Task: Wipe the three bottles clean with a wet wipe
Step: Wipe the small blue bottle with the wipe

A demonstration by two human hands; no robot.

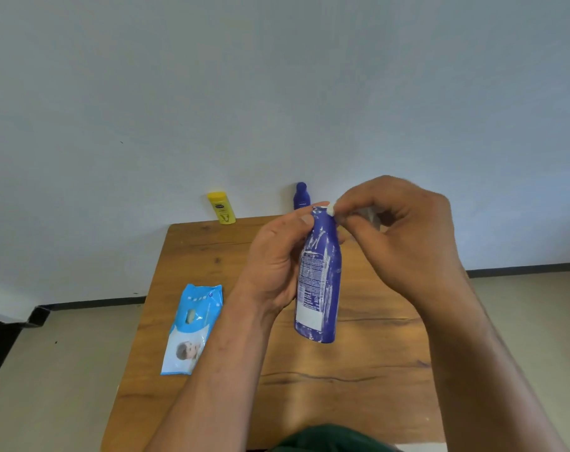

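A tall dark-blue plastic bottle point(319, 282), streaked with white smears and showing a printed back label, is held nearly upright in the air above a brown wooden table point(342, 386). It is gripped at its upper half by the left hand point(273, 256), whose fingers are curled round the far side while the thumb is laid against the near shoulder. At the bottle's top, a small white wad of wet wipe point(330, 210) is pinched between the thumb and fingertips of the right hand point(401, 230) and is pressed against the neck (whether a cap is fitted there cannot be told, as the fingers cover it). Two more bottles are stood at the table's far edge, close to a pale wall point(277, 93): a yellow plastic bottle point(221, 207) to the left and a smaller dark-blue bottle point(300, 195) just behind the raised hands. A light-blue soft pack of wet wipes point(192, 327) is laid flat on the left part of the table, apart from both hands. A beige floor point(65, 370) is seen on either side of the table.
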